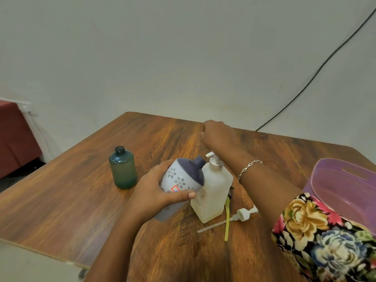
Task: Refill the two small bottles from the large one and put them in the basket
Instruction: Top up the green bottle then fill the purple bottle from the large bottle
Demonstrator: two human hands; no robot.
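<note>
My left hand (154,192) grips a small white bottle with a flower pattern and a purple top (182,177), tilted so its uncapped neck points at the nozzle of the large white pump bottle (213,192) standing at the table's middle. My right hand (216,135) hangs above and just behind the pump head (213,159); its fingers are hidden, and I cannot tell whether it touches the pump. A small green bottle (123,168) stands upright and uncapped to the left. A purple basket (345,180) sits at the right edge.
A loose white pump cap with its long tube (240,216) lies on the wooden table (81,200) in front of the large bottle, beside a yellow strip (227,218). A black cable (317,72) runs down the wall behind. Something dark red stands at the far left.
</note>
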